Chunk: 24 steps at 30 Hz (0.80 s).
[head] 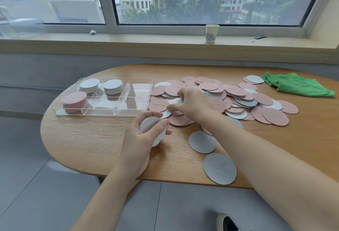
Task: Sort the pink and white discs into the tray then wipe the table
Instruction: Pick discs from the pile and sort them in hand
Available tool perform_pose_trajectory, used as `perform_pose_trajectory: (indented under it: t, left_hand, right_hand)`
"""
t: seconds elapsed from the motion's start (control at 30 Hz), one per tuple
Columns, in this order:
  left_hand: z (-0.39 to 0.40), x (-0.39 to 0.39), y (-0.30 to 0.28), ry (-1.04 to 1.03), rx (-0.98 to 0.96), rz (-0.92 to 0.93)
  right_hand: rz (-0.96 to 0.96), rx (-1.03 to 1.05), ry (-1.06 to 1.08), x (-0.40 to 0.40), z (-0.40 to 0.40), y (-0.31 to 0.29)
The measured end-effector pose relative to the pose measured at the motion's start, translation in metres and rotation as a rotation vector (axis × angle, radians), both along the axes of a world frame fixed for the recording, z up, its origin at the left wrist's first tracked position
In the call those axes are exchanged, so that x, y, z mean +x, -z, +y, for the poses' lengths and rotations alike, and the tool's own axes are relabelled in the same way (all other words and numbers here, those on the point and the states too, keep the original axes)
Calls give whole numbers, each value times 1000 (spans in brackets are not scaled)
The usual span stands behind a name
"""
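Observation:
A pile of pink and white discs [238, 100] covers the middle and right of the wooden table [91, 139]. A clear tray [141, 82] stands at the left; it holds two stacks of white discs [89, 84] at the back and a pink stack [74, 100] at the front left. My left hand [141, 139] grips a small stack of white discs [149, 125] just in front of the tray. My right hand [190, 102] reaches into the left edge of the pile and pinches a white disc [174, 101] there. Two white discs [201, 141] lie alone near the front edge.
A green cloth [297, 86] lies crumpled at the table's far right. A paper cup [211, 33] stands on the window sill behind. The table's rounded left end and front edge drop to a tiled floor, where a shoe [227, 222] shows.

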State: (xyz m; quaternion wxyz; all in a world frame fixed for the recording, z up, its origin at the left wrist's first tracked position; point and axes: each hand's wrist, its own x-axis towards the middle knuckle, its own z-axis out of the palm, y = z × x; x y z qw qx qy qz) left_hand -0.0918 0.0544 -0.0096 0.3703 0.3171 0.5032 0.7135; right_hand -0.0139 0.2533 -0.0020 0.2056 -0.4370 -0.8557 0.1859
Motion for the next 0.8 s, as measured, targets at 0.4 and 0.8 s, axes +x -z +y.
perform_pose_trajectory:
  t: [0.4,0.8]
  left_hand:
    - [2,-4,5,19,9,14]
    - [2,-5,5,33,10,5]
  right_hand:
    - [59,-203,24,-16,-4,-8]
    - [171,-406,13,9,-11,-11]
